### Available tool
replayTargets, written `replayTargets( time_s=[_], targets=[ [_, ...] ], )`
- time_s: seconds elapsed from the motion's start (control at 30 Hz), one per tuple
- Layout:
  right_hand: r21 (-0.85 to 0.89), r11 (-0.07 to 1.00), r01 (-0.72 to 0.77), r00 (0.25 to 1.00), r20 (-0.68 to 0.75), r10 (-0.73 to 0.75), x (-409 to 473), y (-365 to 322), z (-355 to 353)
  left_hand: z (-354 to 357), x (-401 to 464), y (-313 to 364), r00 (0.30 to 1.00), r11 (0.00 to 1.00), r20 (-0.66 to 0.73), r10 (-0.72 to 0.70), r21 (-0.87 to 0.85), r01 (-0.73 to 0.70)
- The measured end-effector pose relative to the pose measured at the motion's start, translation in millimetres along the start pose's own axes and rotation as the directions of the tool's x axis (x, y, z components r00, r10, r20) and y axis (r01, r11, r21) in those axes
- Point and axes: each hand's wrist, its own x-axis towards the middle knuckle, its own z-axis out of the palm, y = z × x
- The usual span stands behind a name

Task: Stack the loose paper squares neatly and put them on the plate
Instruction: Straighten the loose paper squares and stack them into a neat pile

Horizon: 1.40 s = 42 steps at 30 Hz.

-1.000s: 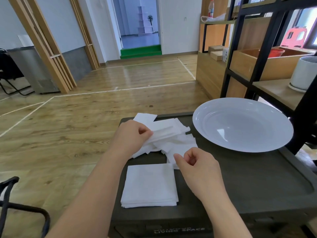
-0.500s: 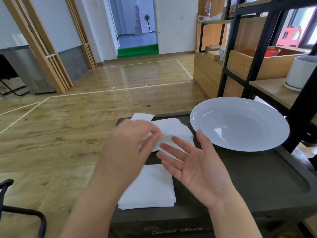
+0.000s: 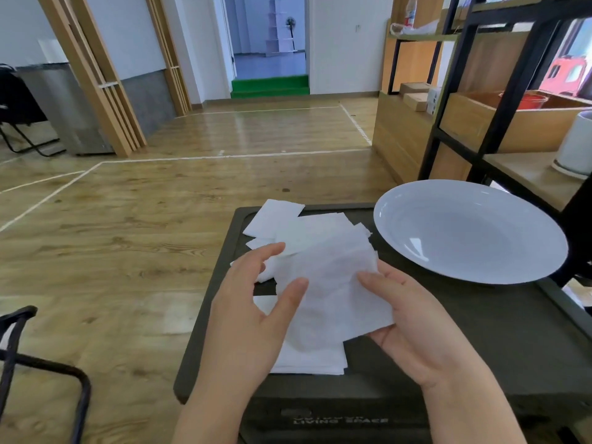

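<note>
Currently one paper square (image 3: pixel 333 293) pinched in right hand (image 3: pixel 413 325) above neat stack (image 3: pixel 310 357) on worktop (image 3: pixel 480 341), left hand (image 3: pixel 253 318) open alongside, plate (image 3: pixel 416 200) empty; could land skewed or flutter off.

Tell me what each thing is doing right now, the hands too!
Left hand: open, thumb touching the held square.
Right hand: holding one paper square.
Held square: lifted, a bit crumpled.
Neat stack: lying flat on the table.
Loose squares: scattered, overlapping.
Plate: nothing on it yet.
</note>
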Motion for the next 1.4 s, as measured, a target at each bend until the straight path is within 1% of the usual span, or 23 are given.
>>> replayTargets(
  time_s=[0.07,0.13,0.2,0.3,0.37,0.4,0.47,0.5,0.53,0.6,0.67,0.77,0.8,0.87,0.9,0.93,1.0,1.03,1.1,1.13,1.2,1.33,1.4],
  targets=[
    [-0.022,1.000,0.017,0.998,0.057,-0.016,-0.7,-0.4,1.2,-0.7,1.5,-3.4,0.991,0.985,0.027,-0.129,-0.110,0.131],
    [-0.026,0.999,0.028,0.994,0.107,-0.025,-1.9,0.5,0.9,-4.0,1.5,-4.6,0.962,0.955,0.122,-0.243,-0.145,0.260],
    [-0.027,0.999,0.033,0.991,0.133,-0.029,-2.9,1.0,1.0,-8.1,0.8,-3.4,0.946,0.939,0.199,-0.255,-0.181,0.291],
    [-0.103,0.991,0.085,0.985,0.160,-0.068,-3.5,-0.5,5.2,-10.7,0.6,-3.3,0.964,0.890,0.211,-0.163,-0.389,0.235],
    [-0.202,0.969,0.144,0.980,0.166,-0.111,-4.1,-1.7,9.9,-10.9,1.4,-7.3,0.981,0.854,0.159,-0.107,-0.490,0.173],
    [-0.264,0.950,0.166,0.980,0.152,-0.129,-4.1,-1.8,11.9,-11.2,1.4,-9.0,0.991,0.851,0.120,-0.066,-0.511,0.118],
    [-0.388,0.902,0.191,0.981,0.099,-0.166,-2.8,0.5,13.8,-13.2,0.8,-11.9,0.996,0.879,0.023,0.087,-0.473,-0.065],
    [-0.436,0.878,0.199,0.980,0.070,-0.188,-2.0,2.3,14.5,-14.9,0.0,-12.5,0.983,0.883,0.003,0.184,-0.439,-0.164],
    [-0.466,0.861,0.204,0.977,0.041,-0.210,-1.4,3.8,15.5,-16.7,-1.1,-12.7,0.962,0.875,0.014,0.271,-0.421,-0.240],
    [-0.480,0.847,0.228,0.966,0.003,-0.258,-1.4,5.8,17.5,-21.1,-3.2,-14.7,0.921,0.849,0.082,0.380,-0.427,-0.312],
    [-0.480,0.837,0.262,0.953,-0.007,-0.302,-2.1,6.1,19.1,-25.9,-5.7,-15.2,0.890,0.818,0.119,0.440,-0.464,-0.342],
    [-0.481,0.825,0.296,0.938,-0.017,-0.347,-1.5,5.1,19.4,-30.9,-6.8,-9.0,0.865,0.760,0.127,0.486,-0.550,-0.346],
    [-0.477,0.826,0.300,0.935,-0.025,-0.353,-0.8,5.2,18.8,-31.1,-5.1,-7.8,0.868,0.730,0.118,0.482,-0.602,-0.324],
    [-0.478,0.830,0.289,0.936,-0.043,-0.350,-0.4,5.5,18.1,-32.1,-1.0,-7.0,0.905,0.661,0.074,0.420,-0.708,-0.248],
    [-0.475,0.833,0.284,0.938,-0.044,-0.345,-0.4,5.9,17.9,-32.7,0.3,-7.2,0.921,0.630,0.044,0.388,-0.741,-0.230],
    [-0.473,0.835,0.282,0.940,-0.041,-0.340,0.0,6.3,17.9,-33.0,1.0,-7.9,0.929,0.623,0.013,0.370,-0.745,-0.238],
    [-0.465,0.844,0.265,0.942,-0.063,-0.331,1.1,6.5,16.7,-33.0,0.8,-9.8,0.936,0.640,-0.035,0.351,-0.721,-0.267],
    [-0.445,0.859,0.251,0.944,-0.082,-0.319,1.9,6.5,15.9,-32.1,1.1,-11.1,0.950,0.668,-0.061,0.307,-0.698,-0.260],
    [-0.406,0.886,0.223,0.953,-0.101,-0.286,3.5,5.6,15.8,-27.3,2.3,-13.5,0.970,0.791,-0.108,0.219,-0.561,-0.242],
    [-0.399,0.891,0.215,0.956,-0.100,-0.276,4.2,5.4,16.3,-23.9,3.3,-15.1,0.977,0.857,-0.102,0.189,-0.468,-0.215],
    [-0.401,0.891,0.215,0.959,-0.087,-0.271,4.8,5.9,18.0,-18.1,3.6,-16.2,0.990,0.931,-0.032,0.137,-0.337,-0.140],
    [-0.401,0.886,0.232,0.953,-0.086,-0.289,5.7,7.6,21.5,-11.2,2.5,-19.2,0.995,0.989,0.042,0.088,-0.125,-0.082],
    [-0.376,0.896,0.236,0.954,-0.088,-0.288,5.1,7.0,23.3,-9.1,2.0,-20.1,0.995,0.993,0.041,0.088,-0.087,-0.084]
  ],
)
